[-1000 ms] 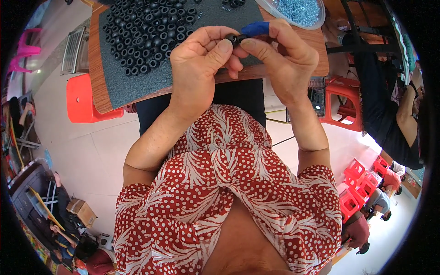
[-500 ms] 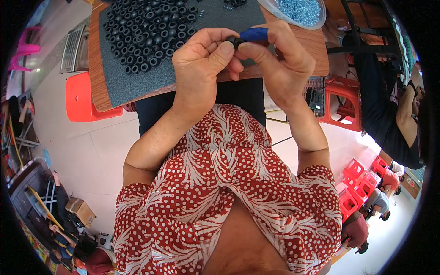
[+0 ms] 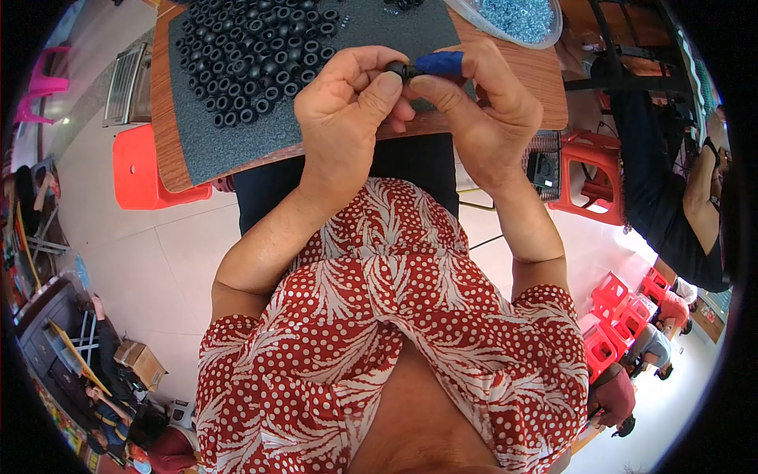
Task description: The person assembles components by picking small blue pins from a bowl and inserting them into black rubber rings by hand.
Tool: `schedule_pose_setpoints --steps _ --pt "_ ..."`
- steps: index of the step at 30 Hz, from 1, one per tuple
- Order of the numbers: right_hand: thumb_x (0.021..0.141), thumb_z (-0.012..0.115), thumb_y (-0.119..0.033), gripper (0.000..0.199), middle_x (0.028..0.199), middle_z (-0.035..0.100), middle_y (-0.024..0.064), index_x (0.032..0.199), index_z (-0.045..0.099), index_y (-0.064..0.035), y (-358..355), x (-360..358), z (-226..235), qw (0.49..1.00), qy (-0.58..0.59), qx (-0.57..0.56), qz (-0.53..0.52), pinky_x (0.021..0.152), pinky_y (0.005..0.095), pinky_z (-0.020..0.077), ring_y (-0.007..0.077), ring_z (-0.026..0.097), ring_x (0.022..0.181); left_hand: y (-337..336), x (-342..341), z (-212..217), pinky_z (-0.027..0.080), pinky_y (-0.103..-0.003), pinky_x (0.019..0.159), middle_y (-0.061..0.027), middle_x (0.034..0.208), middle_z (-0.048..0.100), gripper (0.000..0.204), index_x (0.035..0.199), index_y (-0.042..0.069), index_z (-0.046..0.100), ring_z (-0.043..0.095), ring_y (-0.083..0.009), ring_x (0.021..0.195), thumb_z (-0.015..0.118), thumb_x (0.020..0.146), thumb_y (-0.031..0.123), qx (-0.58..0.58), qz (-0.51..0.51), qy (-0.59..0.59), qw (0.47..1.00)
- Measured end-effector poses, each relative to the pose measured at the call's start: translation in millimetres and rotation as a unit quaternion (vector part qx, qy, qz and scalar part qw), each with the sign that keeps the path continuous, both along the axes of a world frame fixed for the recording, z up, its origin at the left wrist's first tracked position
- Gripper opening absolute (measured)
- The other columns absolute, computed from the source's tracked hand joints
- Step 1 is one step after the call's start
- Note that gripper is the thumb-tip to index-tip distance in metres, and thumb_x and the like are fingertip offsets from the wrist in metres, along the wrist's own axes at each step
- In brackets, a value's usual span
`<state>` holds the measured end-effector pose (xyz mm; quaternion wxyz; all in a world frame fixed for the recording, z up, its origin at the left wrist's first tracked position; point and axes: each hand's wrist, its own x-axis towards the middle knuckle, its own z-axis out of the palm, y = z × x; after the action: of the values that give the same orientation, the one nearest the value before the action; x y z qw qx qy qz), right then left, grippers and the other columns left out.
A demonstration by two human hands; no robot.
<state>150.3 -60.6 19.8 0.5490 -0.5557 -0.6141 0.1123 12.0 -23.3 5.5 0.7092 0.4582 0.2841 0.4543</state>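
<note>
Both hands meet above the near edge of the table. Between thumb and fingers, my left hand (image 3: 338, 110) pinches a small, round, hollow-looking black cap (image 3: 396, 69). My right hand (image 3: 483, 118) is closed too, its thumb and index finger pinching a small dark end at the cap's right side. Whether that end belongs to the cap or is a separate piece I cannot tell. Blue tape (image 3: 440, 63) wraps the right index finger. Left of the hands, a heap of similar black caps (image 3: 260, 59) lies on a dark grey mat (image 3: 229, 154), many with ring-shaped openings facing up.
At the table's far right stands a clear tub (image 3: 555, 35) of small bluish transparent pieces. The wooden table edge (image 3: 178, 170) runs close below my wrists. Red stools (image 3: 136, 170) stand at both sides. Another person's arm (image 3: 699, 182) shows at the far right.
The black cap has turned slightly between my fingers, so more of its rounded side shows. My left hand has shifted a little to the left; the right hand barely moved.
</note>
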Motion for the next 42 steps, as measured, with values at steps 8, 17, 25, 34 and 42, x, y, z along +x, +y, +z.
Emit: schedule_pose_setpoints --steps 8,17,25,34,42 --pt "0.062 0.069 0.002 0.016 0.07 0.055 0.0065 0.073 0.057 -0.0012 2 4 5 0.998 -0.064 -0.001 0.024 0.056 0.0317 0.0423 0.0227 0.052 0.066 -2 -1 1 0.047 -0.018 0.058 -0.0032 0.08 0.06 0.017 0.104 -0.002 0.056 0.056 -0.0064 0.066 0.054 0.089 0.005 0.054 0.016 0.067 0.996" --pt "0.061 0.067 0.002 0.017 0.067 0.052 0.0075 0.072 0.055 -0.0017 8 2 -4 0.996 -0.074 0.038 0.011 0.055 0.0348 0.0416 0.0258 0.051 0.066 4 -3 -3 0.047 -0.017 0.054 -0.0025 0.079 0.06 0.016 0.103 -0.001 0.056 0.056 -0.0051 0.063 0.054 0.089 0.006 0.006 -0.016 0.032 0.999" --pt "0.062 0.067 0.002 0.016 0.067 0.053 0.0072 0.071 0.054 -0.0015 9 1 -5 0.994 -0.089 0.067 0.004 0.056 0.0351 0.0416 0.0262 0.051 0.066 0 0 2 0.047 -0.017 0.055 -0.0031 0.081 0.061 0.015 0.102 -0.001 0.056 0.056 -0.0055 0.064 0.054 0.089 0.005 0.001 0.002 0.064 0.998" --pt "0.062 0.067 0.003 0.015 0.07 0.056 0.0072 0.073 0.057 -0.0011 3 -3 -2 0.994 -0.085 0.066 -0.006 0.056 0.0345 0.0424 0.0265 0.051 0.067 -1 0 7 0.047 -0.019 0.057 -0.0044 0.076 0.06 0.019 0.106 -0.003 0.056 0.055 -0.0077 0.063 0.053 0.089 0.004 0.037 0.023 0.103 0.994" --pt "0.058 0.068 0.004 0.018 0.07 0.056 0.0093 0.072 0.056 0.0001 6 2 -10 0.985 -0.125 0.112 -0.024 0.055 0.0341 0.0423 0.0273 0.05 0.065 7 -4 10 0.047 -0.02 0.05 -0.0092 0.078 0.064 0.018 0.101 -0.004 0.058 0.058 -0.009 0.059 0.055 0.089 0.008 -0.046 -0.058 0.052 0.996"
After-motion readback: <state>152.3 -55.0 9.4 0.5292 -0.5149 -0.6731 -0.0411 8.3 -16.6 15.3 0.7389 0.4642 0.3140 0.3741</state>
